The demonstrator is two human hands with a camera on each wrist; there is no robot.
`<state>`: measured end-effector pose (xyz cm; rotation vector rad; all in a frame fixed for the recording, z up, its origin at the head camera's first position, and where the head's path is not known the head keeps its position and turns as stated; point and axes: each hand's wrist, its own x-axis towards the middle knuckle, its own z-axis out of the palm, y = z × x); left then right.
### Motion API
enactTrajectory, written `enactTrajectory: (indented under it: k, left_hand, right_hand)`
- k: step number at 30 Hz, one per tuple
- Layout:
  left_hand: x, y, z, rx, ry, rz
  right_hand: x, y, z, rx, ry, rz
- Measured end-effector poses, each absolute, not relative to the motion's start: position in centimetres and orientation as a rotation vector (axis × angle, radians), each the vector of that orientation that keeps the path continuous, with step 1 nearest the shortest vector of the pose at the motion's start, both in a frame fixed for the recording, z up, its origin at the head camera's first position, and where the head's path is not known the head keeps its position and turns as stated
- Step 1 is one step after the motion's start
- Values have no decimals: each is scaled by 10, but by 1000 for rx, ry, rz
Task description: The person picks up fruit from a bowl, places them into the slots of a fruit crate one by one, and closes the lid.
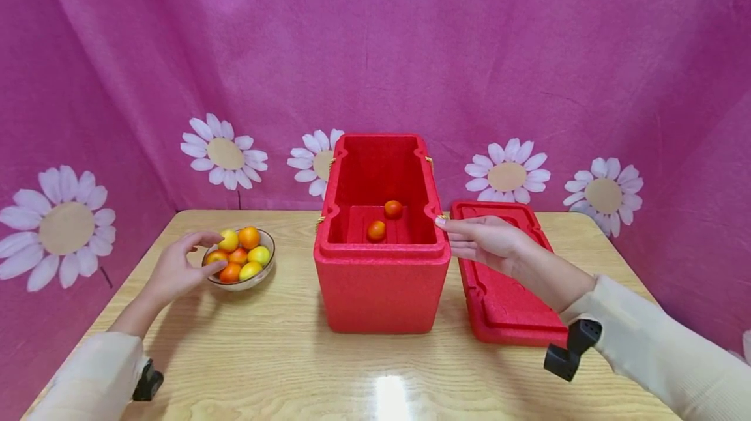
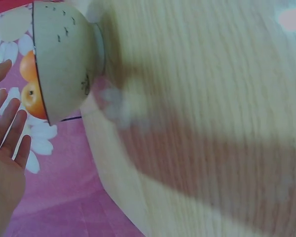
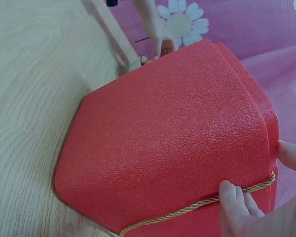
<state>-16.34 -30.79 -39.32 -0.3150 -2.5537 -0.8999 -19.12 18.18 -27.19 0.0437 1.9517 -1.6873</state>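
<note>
At the left of the head view, a patterned bowl (image 1: 243,285) holds several round fruits, yellow and orange. My left hand (image 1: 178,271) reaches over its left rim, thumb and fingers apart around an orange fruit (image 1: 216,257). In the left wrist view the fingers (image 2: 12,126) look nearly straight, with no fruit gripped. A red foam box (image 1: 381,294) stands uncovered at mid-table; two orange-red fruits (image 1: 377,231) lie on its floor. My right hand (image 1: 484,238) holds the box's right wall near the front corner, thumb at the rim and fingers against the outer side.
The red lid (image 1: 510,297) lies on the table right of the box, partly under my right forearm. A twisted gold cord (image 3: 197,203) runs along the box's side by my right fingers. Behind the wooden table (image 1: 264,356) hangs a pink curtain (image 1: 364,49) with daisies.
</note>
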Motion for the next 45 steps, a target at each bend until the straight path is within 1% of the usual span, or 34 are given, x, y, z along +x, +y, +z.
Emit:
enactTrajectory:
  k: [14,30,45]
  left_hand:
    - [-165,-315,-401,-253,-2668,-816]
    - [-170,-318,-410,-316,-2608,-718]
    - [-162,-313,-398,-272,-2575,-812]
  right_hand:
    - [-191,183,-273,29,1942,-1699]
    - [-190,183,-273,31,1950,-1694]
    - [-190,182,-273,39,1940,-1709]
